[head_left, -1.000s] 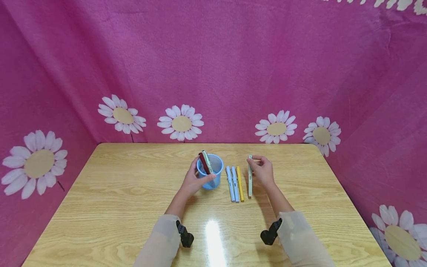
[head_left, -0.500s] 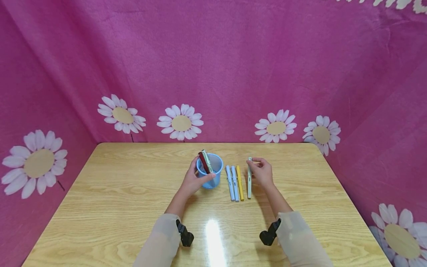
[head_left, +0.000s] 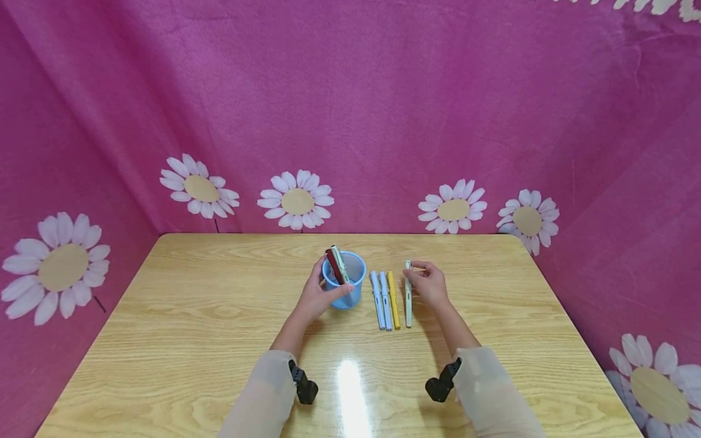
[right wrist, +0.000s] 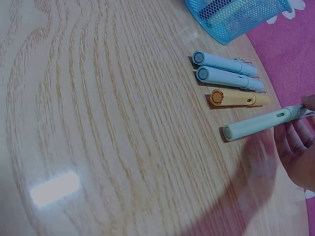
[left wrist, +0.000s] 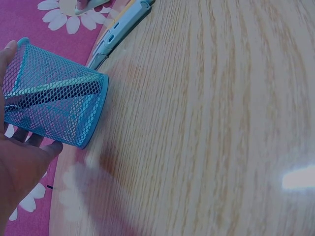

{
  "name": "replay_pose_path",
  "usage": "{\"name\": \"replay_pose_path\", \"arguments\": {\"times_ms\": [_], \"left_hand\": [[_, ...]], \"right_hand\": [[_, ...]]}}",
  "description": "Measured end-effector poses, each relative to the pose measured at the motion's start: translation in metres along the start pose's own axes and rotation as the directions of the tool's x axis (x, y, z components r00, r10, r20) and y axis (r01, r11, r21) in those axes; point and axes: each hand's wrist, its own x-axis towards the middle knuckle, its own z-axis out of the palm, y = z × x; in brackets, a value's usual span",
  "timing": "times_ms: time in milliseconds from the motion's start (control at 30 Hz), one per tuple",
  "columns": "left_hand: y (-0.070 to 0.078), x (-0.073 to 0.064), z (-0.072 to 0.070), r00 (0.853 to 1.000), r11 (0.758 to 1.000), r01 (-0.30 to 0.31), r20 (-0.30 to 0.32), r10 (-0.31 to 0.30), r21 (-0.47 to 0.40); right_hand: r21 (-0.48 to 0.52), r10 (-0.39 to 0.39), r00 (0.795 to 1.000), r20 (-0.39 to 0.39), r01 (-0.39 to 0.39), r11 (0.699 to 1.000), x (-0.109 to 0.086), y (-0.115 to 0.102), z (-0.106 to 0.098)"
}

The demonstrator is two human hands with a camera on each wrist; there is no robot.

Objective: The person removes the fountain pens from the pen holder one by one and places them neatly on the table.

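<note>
My left hand (head_left: 320,299) grips a blue mesh pen cup (left wrist: 59,98) round its side, fingers behind and thumb in front. Inside it lean a dark red pen (head_left: 334,265) and a pale green pen (head_left: 341,264). With thumb and fingertips my right hand (head_left: 430,283) pinches the cap end of another pale green pen (right wrist: 256,125), whose other end points toward me close over the table. Left of that pen lie a yellow pen (right wrist: 236,98) and two light blue pens (right wrist: 226,78), side by side.
The wooden table (head_left: 219,340) carries a bright light reflection near its front middle. A pink cloth (head_left: 350,121) with white daisies stands behind the table and at both sides.
My right hand has shifted the pale green pen slightly left and toward me, nearer the yellow pen. The left hand keeps its grip on the pen cup.
</note>
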Motion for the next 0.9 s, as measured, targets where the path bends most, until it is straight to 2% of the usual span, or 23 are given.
{"name": "replay_pose_path", "arguments": {"times_ms": [33,100,467,900], "left_hand": [[-0.0050,0.0033,0.0005,1.000,1.000,0.000,-0.005,0.000,-0.001],[-0.0054,0.0038,0.0003,1.000,1.000,-0.001,-0.006,0.001,0.002],[-0.0044,0.0031,0.0001,1.000,1.000,-0.002,-0.006,0.002,0.010],[-0.0027,0.0015,0.0003,1.000,1.000,0.005,-0.012,-0.005,0.014]], "right_hand": [[-0.005,0.003,1.000,0.009,-0.003,1.000,0.0004,0.0009,0.0000],[-0.011,0.009,1.000,0.019,-0.009,1.000,0.0010,0.0021,0.0001],[0.019,0.032,0.999,0.026,-0.033,0.999,0.0036,0.0050,0.0033],[-0.027,0.055,0.998,0.020,-0.055,0.998,0.0071,0.0076,0.0058]]}}
